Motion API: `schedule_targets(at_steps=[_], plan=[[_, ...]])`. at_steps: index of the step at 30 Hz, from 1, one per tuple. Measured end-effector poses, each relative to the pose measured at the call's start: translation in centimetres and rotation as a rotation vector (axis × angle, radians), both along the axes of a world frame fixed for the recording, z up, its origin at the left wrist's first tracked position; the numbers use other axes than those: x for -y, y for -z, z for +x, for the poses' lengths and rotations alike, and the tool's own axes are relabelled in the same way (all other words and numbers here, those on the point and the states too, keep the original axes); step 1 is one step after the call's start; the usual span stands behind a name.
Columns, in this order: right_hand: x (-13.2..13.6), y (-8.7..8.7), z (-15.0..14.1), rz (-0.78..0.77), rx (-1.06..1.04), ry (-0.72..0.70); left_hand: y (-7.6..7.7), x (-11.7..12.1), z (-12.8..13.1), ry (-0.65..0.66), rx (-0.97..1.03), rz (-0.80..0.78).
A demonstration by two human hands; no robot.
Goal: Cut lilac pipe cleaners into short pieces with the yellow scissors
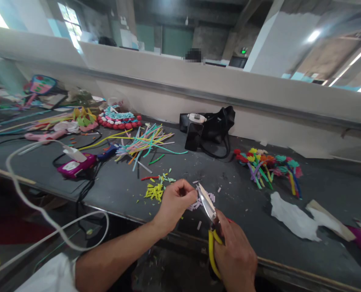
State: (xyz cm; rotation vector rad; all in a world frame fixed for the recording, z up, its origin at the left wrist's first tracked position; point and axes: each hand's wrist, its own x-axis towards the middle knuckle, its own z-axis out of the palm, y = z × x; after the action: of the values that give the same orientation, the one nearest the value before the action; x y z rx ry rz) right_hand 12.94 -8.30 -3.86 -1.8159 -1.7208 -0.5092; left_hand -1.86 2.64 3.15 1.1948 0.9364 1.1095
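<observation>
My right hand (237, 251) grips a pair of scissors (207, 202) with yellow handles, the steel blades pointing up and away from me and slightly parted. Close to the blade tips, my left hand (179, 198) is closed in a pinch; what sits between its fingertips is hidden. Short pale lilac pieces (211, 197) lie on the table under and beside the blades. Left of my left hand is a small heap of yellow cut pieces (154, 192), with pale green bits (168, 177) and a red strip (150, 177) behind it.
Behind lies a loose bundle of coloured strips (150, 140). A purple power strip (77, 165) with a white cable stands left. A black bag (218, 129) with a phone (194, 136) leans at the partition. Colourful flowers (265, 162) and white paper (293, 215) lie right.
</observation>
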Motion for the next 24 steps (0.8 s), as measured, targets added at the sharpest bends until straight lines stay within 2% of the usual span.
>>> schedule_targets(at_steps=[5,9,11,13,16,18,20,24], plan=[[0.2,0.1,0.1,-0.057,-0.063,0.011,0.0,-0.1,0.0,-0.015,-0.069,0.043],[-0.1,-0.2,-0.1,-0.079,-0.245,0.021,0.0,-0.1,-0.1,-0.036,-0.119,0.108],[-0.4,-0.8,-0.2,-0.106,-0.414,-0.001,0.0,0.0,-0.1,-0.065,-0.206,0.254],[-0.6,-1.6,-0.2,-0.138,-0.593,-0.037,0.1,0.2,-0.2,-0.082,-0.327,0.482],[-0.9,-3.0,-0.3,-0.152,-0.809,-0.067,0.5,0.5,-0.1,-0.037,-0.509,0.834],[-1.0,-3.6,-0.3,-0.158,-0.967,-0.068,0.8,0.8,-0.1,0.022,-0.621,1.014],[-1.2,-3.9,-0.5,-0.151,-1.157,-0.066,1.1,1.0,0.0,0.098,-0.717,1.127],[-1.5,-3.8,-0.8,-0.094,-1.449,-0.109,1.3,1.2,-0.1,0.234,-0.829,1.198]])
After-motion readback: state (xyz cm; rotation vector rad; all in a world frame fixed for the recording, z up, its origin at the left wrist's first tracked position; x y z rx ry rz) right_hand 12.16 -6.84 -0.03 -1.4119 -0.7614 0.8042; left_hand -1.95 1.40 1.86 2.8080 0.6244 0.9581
